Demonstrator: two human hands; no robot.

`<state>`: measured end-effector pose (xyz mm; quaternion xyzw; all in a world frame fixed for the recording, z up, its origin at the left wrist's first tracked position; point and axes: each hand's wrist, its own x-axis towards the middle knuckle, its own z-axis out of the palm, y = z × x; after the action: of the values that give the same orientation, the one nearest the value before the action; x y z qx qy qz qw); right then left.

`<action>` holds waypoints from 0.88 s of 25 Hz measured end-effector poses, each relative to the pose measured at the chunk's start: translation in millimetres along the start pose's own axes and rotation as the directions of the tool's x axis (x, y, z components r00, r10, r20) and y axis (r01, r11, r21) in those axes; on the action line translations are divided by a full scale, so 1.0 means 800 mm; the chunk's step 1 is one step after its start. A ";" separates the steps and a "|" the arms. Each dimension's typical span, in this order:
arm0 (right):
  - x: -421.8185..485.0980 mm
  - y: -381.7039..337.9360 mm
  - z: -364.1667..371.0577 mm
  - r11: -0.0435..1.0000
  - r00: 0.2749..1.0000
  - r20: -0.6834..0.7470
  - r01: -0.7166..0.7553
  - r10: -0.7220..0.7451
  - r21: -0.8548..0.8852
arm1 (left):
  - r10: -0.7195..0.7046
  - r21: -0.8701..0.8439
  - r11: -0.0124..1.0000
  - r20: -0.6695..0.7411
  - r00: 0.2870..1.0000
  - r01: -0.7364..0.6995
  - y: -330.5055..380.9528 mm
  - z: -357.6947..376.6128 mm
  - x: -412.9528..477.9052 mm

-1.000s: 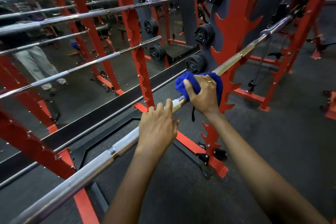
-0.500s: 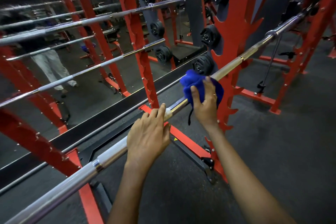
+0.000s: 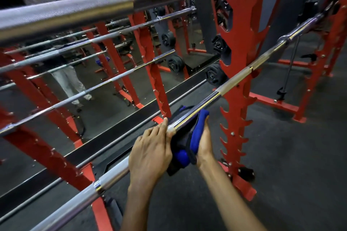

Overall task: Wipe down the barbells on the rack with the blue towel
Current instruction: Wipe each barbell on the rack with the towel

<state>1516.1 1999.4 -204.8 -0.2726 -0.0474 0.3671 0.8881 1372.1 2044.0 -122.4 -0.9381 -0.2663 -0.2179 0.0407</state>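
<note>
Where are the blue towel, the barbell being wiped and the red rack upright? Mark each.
blue towel point(image 3: 199, 127): head view, fold under the bar.
barbell point(image 3: 234, 79): head view, matte section at the upright.
red rack upright point(image 3: 237, 52): head view, face above the bar.

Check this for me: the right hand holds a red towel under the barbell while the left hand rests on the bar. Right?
Not quite: the towel is blue, not red. In the head view the right hand holds it under the barbell while the left hand rests on the bar.
</note>
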 end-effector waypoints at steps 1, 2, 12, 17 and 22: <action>-0.001 -0.003 -0.001 0.995 0.997 -0.070 0.032 -0.039 -0.089 | -0.003 -0.008 1.000 0.010 1.000 0.003 0.000 -0.001 0.000; 0.002 -0.014 -0.003 0.976 0.976 -0.173 0.100 -0.134 -0.193 | 0.004 -0.010 1.000 0.011 1.000 -0.004 0.000 -0.002 0.000; 0.052 -0.106 -0.003 -0.301 0.585 0.470 0.368 -0.660 -0.880 | -0.041 -0.031 0.998 0.261 0.965 0.051 0.010 -0.008 0.020; 0.053 -0.113 -0.021 -0.487 0.462 0.696 0.499 -0.550 -0.717 | 0.036 0.062 0.997 0.261 0.965 -0.053 0.028 0.007 0.045; 0.091 -0.139 -0.023 -0.359 0.469 0.506 0.370 -0.724 -0.857 | 0.148 -0.084 0.988 0.354 0.923 -0.126 0.033 0.014 0.079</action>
<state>1644.0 1975.7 -171.3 -0.7596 -0.2834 -0.3079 0.4979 1438.1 2054.3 -104.2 -0.9792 -0.1962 -0.0473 -0.0215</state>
